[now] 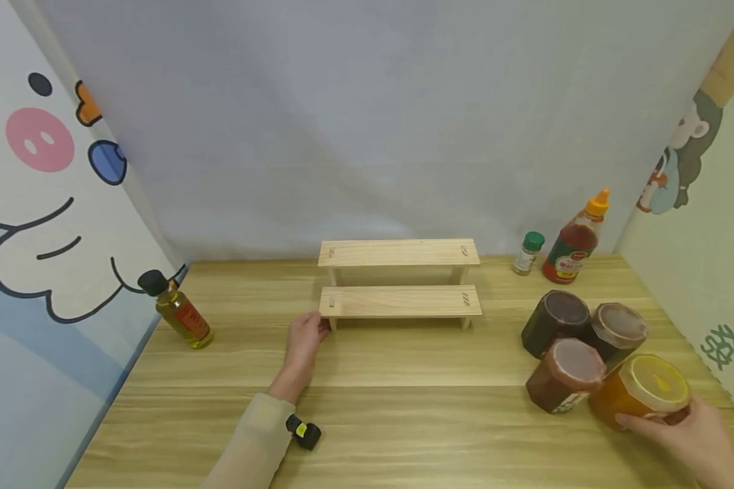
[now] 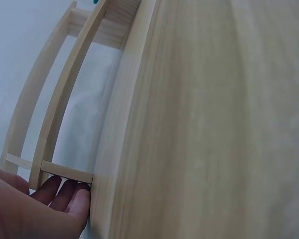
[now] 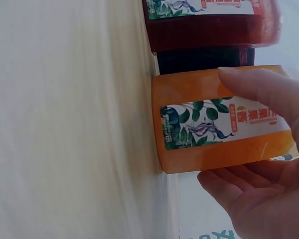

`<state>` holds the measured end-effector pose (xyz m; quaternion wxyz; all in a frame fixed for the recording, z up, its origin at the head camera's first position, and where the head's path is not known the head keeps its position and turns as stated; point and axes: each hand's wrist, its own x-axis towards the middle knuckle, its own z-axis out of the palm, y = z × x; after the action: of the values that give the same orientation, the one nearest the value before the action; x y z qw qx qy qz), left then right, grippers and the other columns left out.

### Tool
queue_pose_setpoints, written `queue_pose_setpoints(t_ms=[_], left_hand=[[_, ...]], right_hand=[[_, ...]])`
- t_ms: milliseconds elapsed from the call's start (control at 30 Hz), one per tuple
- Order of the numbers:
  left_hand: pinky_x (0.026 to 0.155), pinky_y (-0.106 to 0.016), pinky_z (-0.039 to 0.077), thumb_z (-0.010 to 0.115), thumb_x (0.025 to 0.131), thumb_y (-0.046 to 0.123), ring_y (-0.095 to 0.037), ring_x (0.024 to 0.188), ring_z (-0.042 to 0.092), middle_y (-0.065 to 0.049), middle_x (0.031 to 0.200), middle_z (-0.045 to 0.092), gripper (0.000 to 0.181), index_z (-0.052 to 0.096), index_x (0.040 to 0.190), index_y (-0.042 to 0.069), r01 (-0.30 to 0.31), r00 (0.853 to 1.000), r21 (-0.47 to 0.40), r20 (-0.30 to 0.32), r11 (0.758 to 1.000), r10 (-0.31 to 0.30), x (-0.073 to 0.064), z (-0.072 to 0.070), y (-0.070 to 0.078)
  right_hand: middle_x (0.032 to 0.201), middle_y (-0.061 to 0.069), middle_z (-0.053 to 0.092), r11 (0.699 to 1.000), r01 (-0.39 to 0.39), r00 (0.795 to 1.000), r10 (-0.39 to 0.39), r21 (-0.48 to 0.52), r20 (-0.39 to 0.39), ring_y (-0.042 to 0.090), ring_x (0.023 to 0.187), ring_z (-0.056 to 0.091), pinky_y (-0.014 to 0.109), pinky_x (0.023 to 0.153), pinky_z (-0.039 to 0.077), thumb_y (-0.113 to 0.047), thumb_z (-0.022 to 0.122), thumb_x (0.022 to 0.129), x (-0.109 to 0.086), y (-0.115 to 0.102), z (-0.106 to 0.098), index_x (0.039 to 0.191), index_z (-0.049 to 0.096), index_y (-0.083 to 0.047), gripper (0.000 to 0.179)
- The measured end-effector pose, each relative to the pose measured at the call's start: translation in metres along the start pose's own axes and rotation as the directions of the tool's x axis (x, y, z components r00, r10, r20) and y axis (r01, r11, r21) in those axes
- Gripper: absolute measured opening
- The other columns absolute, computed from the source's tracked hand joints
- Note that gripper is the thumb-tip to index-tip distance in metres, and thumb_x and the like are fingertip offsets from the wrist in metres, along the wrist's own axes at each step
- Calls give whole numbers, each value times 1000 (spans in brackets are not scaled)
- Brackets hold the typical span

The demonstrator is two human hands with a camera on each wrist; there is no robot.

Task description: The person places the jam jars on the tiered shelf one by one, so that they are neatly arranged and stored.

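A two-tier wooden rack [image 1: 397, 301] stands at the middle back of the table. At its left end is my left hand [image 1: 304, 339], its fingertips touching the side of the rack's leg [image 2: 67, 172]. To the right, my right hand [image 1: 688, 431] holds an octagonal jar of orange jam [image 3: 204, 124], thumb on one side and fingers on the other. The jar looks upright on the table, and its label faces the wrist camera. Close beside it stand a red jam jar [image 1: 565, 375] and two dark jars, one left [image 1: 553, 324] and one right [image 1: 618, 327].
Behind the jars are a small green-capped seasoning bottle [image 1: 527, 255] and a red sauce bottle [image 1: 573, 244] with an orange nozzle. An oil bottle [image 1: 186, 319] with a black cap stands at the left edge. Printed side panels and a pale back sheet enclose the table.
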<state>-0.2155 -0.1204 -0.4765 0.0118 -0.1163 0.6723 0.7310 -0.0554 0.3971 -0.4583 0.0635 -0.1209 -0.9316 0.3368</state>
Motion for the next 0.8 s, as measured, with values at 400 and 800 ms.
queue_pose_setpoints(t_ms=[400,800], left_hand=[[102,-39,41,33,104,13,-37,121,45,-27,134,44,41,41,133,-14,-1,1000,23,2,1000,1,1,1,-1],[100,-40,43,33,104,14,-36,118,49,-28,128,49,40,45,129,-15,-2,1000,37,-7,999,3,3,1,-2]], right_hand=[[80,-2,63,997,28,999,-25,73,-43,-2,69,57,15,55,47,-27,87,70,-5,-5,3,104,57,-2,52],[101,-13,57,941,181,977,-138,287,-163,-12,90,54,4,76,45,1,83,71,-7,-15,-4,122,56,-9,59]])
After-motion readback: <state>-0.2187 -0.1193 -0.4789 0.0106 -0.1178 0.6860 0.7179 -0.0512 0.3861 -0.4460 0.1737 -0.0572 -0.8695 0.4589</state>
